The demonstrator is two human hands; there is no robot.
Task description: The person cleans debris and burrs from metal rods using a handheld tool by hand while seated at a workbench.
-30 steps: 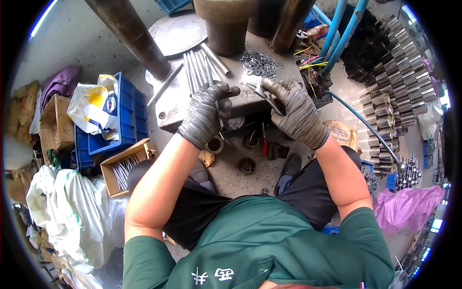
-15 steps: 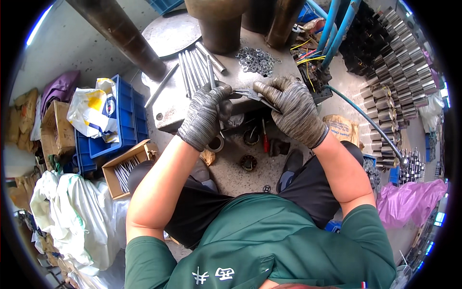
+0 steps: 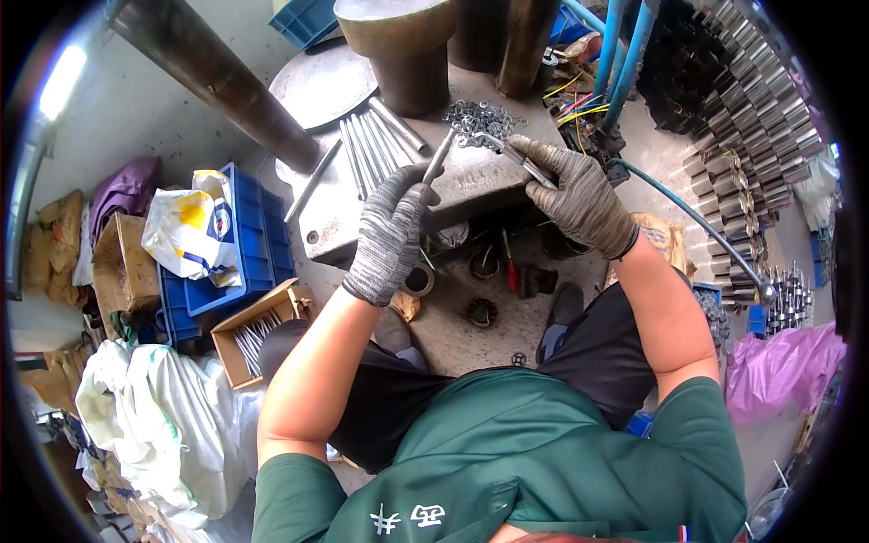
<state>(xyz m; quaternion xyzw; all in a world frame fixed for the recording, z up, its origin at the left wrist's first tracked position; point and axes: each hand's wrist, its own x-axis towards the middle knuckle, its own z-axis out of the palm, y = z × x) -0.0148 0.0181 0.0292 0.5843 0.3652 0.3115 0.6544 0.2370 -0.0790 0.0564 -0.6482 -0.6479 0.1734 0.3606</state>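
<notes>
My left hand (image 3: 391, 231), in a grey knitted glove, is closed around a slim metal rod (image 3: 440, 156) that points up and away. My right hand (image 3: 579, 197), gloved alike, grips a pair of pliers (image 3: 520, 161). The pliers' jaws reach to the near edge of a pile of small metal rings (image 3: 480, 118). Whether a ring sits in the jaws is too small to tell. Left of the pile, several metal rods (image 3: 367, 149) lie side by side on the metal worktop (image 3: 348, 222).
A thick upright post (image 3: 398, 59) stands behind the rods. Blue crates (image 3: 262, 226) and an open carton of thin rods (image 3: 237, 348) are at my left. Blue pipes (image 3: 625, 68) rise at the right, before stacked metal cylinders (image 3: 751, 100). Below the worktop is a red-handled tool (image 3: 512, 275).
My hands have moved apart. The pliers have left the rod and gone toward the ring pile, while the rod in my left hand now tilts to the right. The whole view has shifted slightly.
</notes>
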